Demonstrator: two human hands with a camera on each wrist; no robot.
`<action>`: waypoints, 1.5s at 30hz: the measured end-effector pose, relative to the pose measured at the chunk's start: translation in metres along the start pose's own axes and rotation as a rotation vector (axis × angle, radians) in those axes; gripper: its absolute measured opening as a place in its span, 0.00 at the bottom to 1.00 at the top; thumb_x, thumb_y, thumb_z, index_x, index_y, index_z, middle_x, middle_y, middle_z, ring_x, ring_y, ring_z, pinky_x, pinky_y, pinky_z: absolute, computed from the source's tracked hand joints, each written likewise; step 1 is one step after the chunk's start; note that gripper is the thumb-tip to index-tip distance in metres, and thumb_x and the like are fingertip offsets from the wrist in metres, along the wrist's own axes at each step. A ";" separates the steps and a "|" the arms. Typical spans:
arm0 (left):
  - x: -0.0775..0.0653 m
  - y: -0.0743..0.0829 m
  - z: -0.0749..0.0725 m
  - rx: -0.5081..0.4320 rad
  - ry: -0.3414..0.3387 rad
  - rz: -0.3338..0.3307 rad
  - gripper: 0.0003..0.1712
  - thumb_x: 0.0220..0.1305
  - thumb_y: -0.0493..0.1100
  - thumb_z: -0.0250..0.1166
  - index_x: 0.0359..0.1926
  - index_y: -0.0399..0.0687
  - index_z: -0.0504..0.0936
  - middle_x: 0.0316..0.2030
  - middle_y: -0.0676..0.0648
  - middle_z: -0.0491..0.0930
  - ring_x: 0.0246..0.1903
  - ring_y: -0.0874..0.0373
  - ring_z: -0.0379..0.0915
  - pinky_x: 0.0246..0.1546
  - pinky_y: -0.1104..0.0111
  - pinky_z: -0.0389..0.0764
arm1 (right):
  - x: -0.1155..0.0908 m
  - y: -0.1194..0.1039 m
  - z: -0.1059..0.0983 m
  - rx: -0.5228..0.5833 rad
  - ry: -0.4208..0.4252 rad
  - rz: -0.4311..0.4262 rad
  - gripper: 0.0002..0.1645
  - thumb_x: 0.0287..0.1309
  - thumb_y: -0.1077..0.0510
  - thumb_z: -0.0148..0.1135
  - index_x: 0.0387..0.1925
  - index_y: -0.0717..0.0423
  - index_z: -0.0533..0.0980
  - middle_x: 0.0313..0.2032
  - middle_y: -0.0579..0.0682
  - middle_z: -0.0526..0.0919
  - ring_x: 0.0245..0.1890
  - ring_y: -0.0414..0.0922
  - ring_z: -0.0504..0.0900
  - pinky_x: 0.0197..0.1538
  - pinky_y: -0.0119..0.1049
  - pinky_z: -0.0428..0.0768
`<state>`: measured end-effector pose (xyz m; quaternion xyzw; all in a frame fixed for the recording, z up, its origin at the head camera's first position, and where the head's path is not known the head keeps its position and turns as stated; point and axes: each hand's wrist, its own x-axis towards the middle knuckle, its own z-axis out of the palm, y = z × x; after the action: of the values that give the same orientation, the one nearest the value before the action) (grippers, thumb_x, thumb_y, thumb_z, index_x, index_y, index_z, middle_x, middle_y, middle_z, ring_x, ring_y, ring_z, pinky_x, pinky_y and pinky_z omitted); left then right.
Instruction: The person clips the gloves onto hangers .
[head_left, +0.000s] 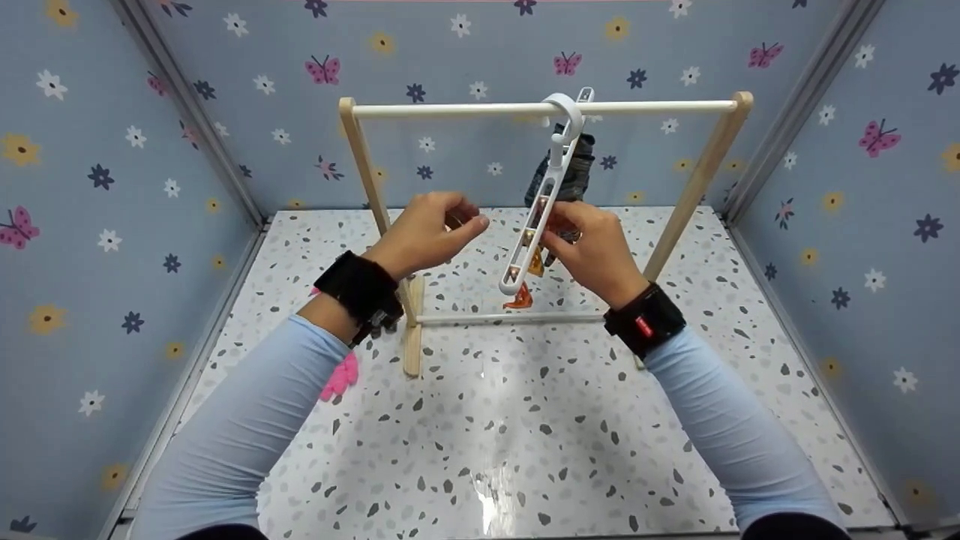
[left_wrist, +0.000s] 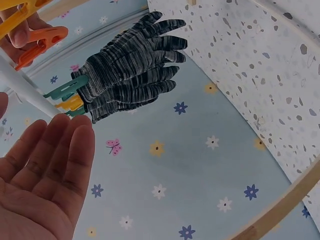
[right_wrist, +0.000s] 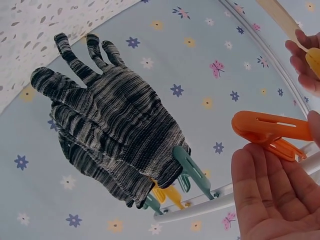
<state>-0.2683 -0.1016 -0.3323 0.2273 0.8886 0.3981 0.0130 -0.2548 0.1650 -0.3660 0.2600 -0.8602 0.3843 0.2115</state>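
Note:
A white hanger (head_left: 553, 187) hangs by its hook from the rail, with several coloured clips along it. Dark grey striped gloves (right_wrist: 117, 120) dangle from green clips (right_wrist: 192, 170) and a yellow clip (right_wrist: 170, 194) at its far end. At the hanger's middle my right hand (head_left: 596, 244) pinches an orange clip (right_wrist: 270, 127), thumb on one side and fingers beneath. My left hand (head_left: 431, 234) hovers left of the hanger, fingers loosely extended, holding nothing. Another yellow clip (head_left: 535, 262) and an orange-red clip (head_left: 519, 297) hang at the near end.
A wooden stand with a white top rail (head_left: 450, 110) straddles the speckled table (head_left: 487, 420). Its wooden posts (head_left: 694, 180) rise beside both hands. A bright pink thing (head_left: 341, 377) lies partly hidden under the left forearm. Patterned walls (head_left: 67, 225) enclose three sides.

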 end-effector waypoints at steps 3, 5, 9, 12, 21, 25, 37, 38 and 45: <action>-0.004 -0.006 -0.001 0.016 0.019 0.008 0.21 0.80 0.50 0.65 0.59 0.36 0.84 0.50 0.39 0.89 0.49 0.47 0.85 0.57 0.54 0.85 | 0.000 0.003 0.000 0.007 0.007 -0.022 0.14 0.66 0.68 0.72 0.52 0.66 0.86 0.42 0.62 0.91 0.42 0.56 0.90 0.49 0.53 0.89; -0.006 -0.009 -0.002 0.031 0.031 0.012 0.22 0.80 0.50 0.65 0.61 0.35 0.83 0.51 0.38 0.89 0.51 0.46 0.86 0.58 0.53 0.84 | 0.000 0.005 0.000 0.005 0.016 -0.038 0.13 0.65 0.68 0.72 0.51 0.66 0.86 0.41 0.61 0.91 0.40 0.56 0.90 0.48 0.52 0.89; -0.011 -0.016 -0.002 0.057 0.052 0.014 0.23 0.80 0.50 0.65 0.61 0.36 0.83 0.51 0.38 0.89 0.53 0.45 0.86 0.59 0.52 0.84 | 0.000 0.007 0.001 0.010 0.030 -0.052 0.13 0.64 0.67 0.72 0.50 0.66 0.87 0.40 0.61 0.92 0.39 0.55 0.91 0.48 0.49 0.89; -0.013 -0.023 -0.002 0.065 0.071 0.023 0.22 0.79 0.49 0.65 0.60 0.35 0.83 0.52 0.38 0.89 0.53 0.44 0.86 0.60 0.51 0.85 | 0.000 0.008 0.001 0.027 0.034 -0.043 0.13 0.64 0.68 0.73 0.50 0.66 0.87 0.41 0.60 0.92 0.40 0.56 0.91 0.49 0.48 0.89; -0.025 -0.046 -0.005 0.074 0.140 0.027 0.20 0.78 0.46 0.66 0.58 0.33 0.84 0.52 0.35 0.89 0.52 0.41 0.88 0.57 0.50 0.87 | 0.001 0.009 0.001 0.065 0.025 -0.012 0.14 0.63 0.68 0.74 0.51 0.66 0.87 0.42 0.61 0.92 0.41 0.57 0.92 0.51 0.50 0.90; -0.031 -0.054 -0.006 0.065 0.165 0.027 0.20 0.79 0.46 0.67 0.58 0.33 0.84 0.52 0.35 0.89 0.51 0.41 0.88 0.55 0.50 0.88 | 0.001 0.009 0.000 0.067 0.021 -0.005 0.15 0.64 0.68 0.74 0.52 0.66 0.87 0.43 0.61 0.92 0.42 0.56 0.92 0.51 0.47 0.90; -0.049 -0.078 -0.008 0.047 0.249 0.004 0.18 0.78 0.43 0.67 0.58 0.33 0.84 0.45 0.35 0.89 0.46 0.43 0.86 0.51 0.53 0.87 | 0.001 0.013 -0.001 0.076 0.030 -0.043 0.13 0.65 0.69 0.73 0.51 0.67 0.87 0.42 0.61 0.92 0.41 0.56 0.92 0.51 0.39 0.88; -0.051 -0.081 -0.008 0.043 0.250 -0.002 0.18 0.79 0.43 0.67 0.58 0.33 0.84 0.45 0.35 0.89 0.46 0.43 0.86 0.51 0.53 0.87 | 0.001 0.013 -0.001 0.072 0.032 -0.046 0.13 0.64 0.69 0.73 0.50 0.66 0.87 0.41 0.61 0.92 0.40 0.55 0.91 0.51 0.41 0.89; -0.062 -0.104 -0.008 0.064 0.284 -0.038 0.16 0.78 0.43 0.66 0.57 0.34 0.85 0.45 0.36 0.89 0.43 0.43 0.87 0.50 0.52 0.87 | 0.002 0.015 -0.001 0.073 0.026 -0.058 0.13 0.65 0.69 0.72 0.51 0.68 0.86 0.41 0.62 0.92 0.40 0.57 0.91 0.50 0.54 0.89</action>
<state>-0.2552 -0.1932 -0.4108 0.1522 0.8979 0.3974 -0.1125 -0.2648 0.1740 -0.3724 0.2873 -0.8348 0.4126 0.2241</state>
